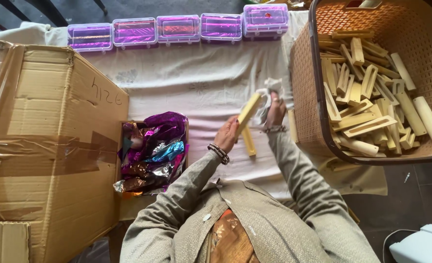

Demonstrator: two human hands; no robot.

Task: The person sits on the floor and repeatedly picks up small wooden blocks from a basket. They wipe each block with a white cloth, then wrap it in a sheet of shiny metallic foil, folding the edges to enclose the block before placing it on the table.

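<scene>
A big cardboard box (pixel 45 146) sits at my left, shiny foil wrappers (pixel 152 148) beside it; five purple plastic cases (pixel 177 28) line the white cloth (pixel 196 83).

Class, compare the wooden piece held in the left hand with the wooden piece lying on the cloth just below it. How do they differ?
The held wooden piece is lifted off the white cloth, gripped by the left hand; the lying wooden piece rests flat on it, ungripped. The held one tilts up to the right; the lying one leans slightly the other way. The right hand presses a rag to the held one only. Both are pale yellow, elongated wood.
</scene>
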